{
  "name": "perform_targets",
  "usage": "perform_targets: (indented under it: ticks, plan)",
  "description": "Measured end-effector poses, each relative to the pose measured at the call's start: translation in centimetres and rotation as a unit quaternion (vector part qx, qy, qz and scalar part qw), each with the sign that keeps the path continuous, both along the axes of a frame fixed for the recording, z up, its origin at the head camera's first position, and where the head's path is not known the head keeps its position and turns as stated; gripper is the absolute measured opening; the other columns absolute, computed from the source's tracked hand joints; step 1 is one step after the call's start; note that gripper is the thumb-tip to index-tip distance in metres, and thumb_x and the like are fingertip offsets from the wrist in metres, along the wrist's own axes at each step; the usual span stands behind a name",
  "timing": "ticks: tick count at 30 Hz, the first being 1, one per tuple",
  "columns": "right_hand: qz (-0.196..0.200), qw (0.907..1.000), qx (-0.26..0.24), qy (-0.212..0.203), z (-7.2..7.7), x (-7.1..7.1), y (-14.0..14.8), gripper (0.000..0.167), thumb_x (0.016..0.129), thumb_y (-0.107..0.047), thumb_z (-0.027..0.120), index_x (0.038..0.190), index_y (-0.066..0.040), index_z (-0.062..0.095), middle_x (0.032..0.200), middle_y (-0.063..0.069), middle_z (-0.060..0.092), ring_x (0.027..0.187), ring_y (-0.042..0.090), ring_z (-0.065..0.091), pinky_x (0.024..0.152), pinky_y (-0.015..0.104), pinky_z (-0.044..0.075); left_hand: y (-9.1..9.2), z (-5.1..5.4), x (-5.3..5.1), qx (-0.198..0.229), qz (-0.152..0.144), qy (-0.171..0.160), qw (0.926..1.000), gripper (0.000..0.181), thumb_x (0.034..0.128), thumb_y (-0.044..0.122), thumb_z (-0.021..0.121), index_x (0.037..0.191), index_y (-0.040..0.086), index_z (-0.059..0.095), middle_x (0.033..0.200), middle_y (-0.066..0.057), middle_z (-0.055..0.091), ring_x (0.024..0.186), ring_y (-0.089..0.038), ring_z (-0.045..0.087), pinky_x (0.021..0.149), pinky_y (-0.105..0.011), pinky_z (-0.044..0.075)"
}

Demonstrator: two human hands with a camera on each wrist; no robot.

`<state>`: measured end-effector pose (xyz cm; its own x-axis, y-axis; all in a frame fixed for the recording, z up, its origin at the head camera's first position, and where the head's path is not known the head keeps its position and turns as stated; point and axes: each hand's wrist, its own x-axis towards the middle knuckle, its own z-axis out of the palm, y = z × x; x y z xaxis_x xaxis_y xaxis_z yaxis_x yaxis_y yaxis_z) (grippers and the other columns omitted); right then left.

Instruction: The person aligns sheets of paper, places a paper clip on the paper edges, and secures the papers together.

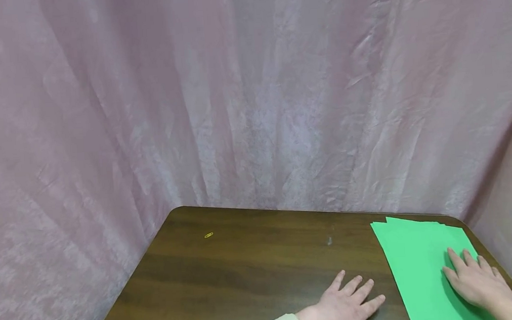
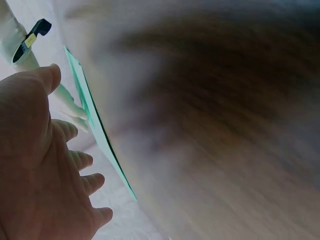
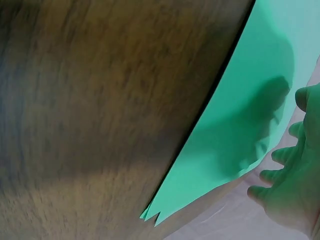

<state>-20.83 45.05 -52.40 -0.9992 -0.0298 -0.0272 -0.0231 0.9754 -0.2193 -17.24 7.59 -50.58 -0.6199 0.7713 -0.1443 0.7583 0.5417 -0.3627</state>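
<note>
A stack of green paper sheets (image 1: 419,262) lies on the right side of the brown table, its sheets slightly out of line at the far edge. Over the stack's right part is my right hand (image 1: 478,281), fingers spread; the right wrist view shows that hand (image 3: 292,165) above the paper (image 3: 225,130) with its shadow falling on it. To the left of the stack, my left hand (image 1: 344,305) is spread out over the bare wood, holding nothing. In the left wrist view its fingers (image 2: 82,160) are straight and apart.
A small yellow paper clip (image 1: 209,235) lies near the table's far left corner. The wooden table top (image 1: 246,270) has a pale mark (image 1: 329,241) near its far edge. Pinkish curtains (image 1: 252,105) hang close behind and beside the table.
</note>
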Motion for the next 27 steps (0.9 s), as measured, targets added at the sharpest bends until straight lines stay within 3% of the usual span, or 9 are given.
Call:
perform_targets:
  ticks: [5, 12, 17, 22, 27]
  plan:
    - [0.01, 0.9999, 0.01, 0.001, 0.1, 0.1, 0.1, 0.07, 0.111, -0.042, 0.034, 0.149, 0.017, 0.03, 0.14, 0.053, 0.024, 0.124, 0.076, 0.019, 0.097, 0.083, 0.022, 1.1, -0.3, 0.4, -0.005, -0.005, -0.016, 0.9999, 0.077, 0.094, 0.082, 0.016, 0.161, 0.049, 0.0, 0.168, 0.017, 0.006, 0.153, -0.008, 0.011, 0.123, -0.041, 0.016]
    - [0.044, 0.9988, -0.014, -0.019, 0.6, -0.4, 0.2, 0.068, 0.11, -0.035, 0.041, 0.145, 0.023, 0.031, 0.14, 0.056, 0.022, 0.127, 0.074, 0.021, 0.103, 0.079, 0.02, 2.4, -0.2, 0.4, 0.002, -0.016, -0.027, 0.9995, 0.072, 0.0963, 0.079, 0.014, 0.161, 0.05, 0.001, 0.167, 0.019, 0.009, 0.153, -0.007, 0.012, 0.122, -0.041, 0.017]
    - [0.052, 0.9981, -0.013, -0.032, 0.7, -0.5, -0.1, 0.07, 0.109, -0.039, 0.045, 0.144, 0.022, 0.036, 0.141, 0.054, 0.025, 0.129, 0.07, 0.024, 0.103, 0.077, 0.022, 2.7, -0.6, 0.5, -0.006, -0.013, -0.047, 0.9988, 0.071, 0.0966, 0.078, 0.013, 0.161, 0.05, 0.0, 0.167, 0.021, 0.007, 0.153, -0.006, 0.011, 0.123, -0.04, 0.016]
    - [0.041, 0.9984, 0.004, -0.038, 0.9, -0.5, -0.3, 0.076, 0.109, -0.05, 0.04, 0.147, 0.016, 0.039, 0.142, 0.051, 0.029, 0.125, 0.073, 0.028, 0.097, 0.08, 0.028, 3.2, -0.9, 0.4, -0.022, -0.007, -0.044, 0.9988, 0.074, 0.0945, 0.081, 0.015, 0.16, 0.051, 0.001, 0.167, 0.022, 0.007, 0.152, -0.006, 0.012, 0.122, -0.04, 0.017]
    - [0.025, 0.9986, 0.022, -0.041, 0.7, -0.3, -0.2, 0.079, 0.107, -0.056, 0.039, 0.149, 0.011, 0.04, 0.145, 0.047, 0.031, 0.125, 0.073, 0.03, 0.093, 0.081, 0.032, 3.5, -1.1, 0.0, -0.035, -0.005, -0.064, 0.9973, 0.077, 0.0927, 0.083, 0.018, 0.16, 0.052, -0.002, 0.167, 0.022, 0.004, 0.153, -0.005, 0.01, 0.123, -0.039, 0.015]
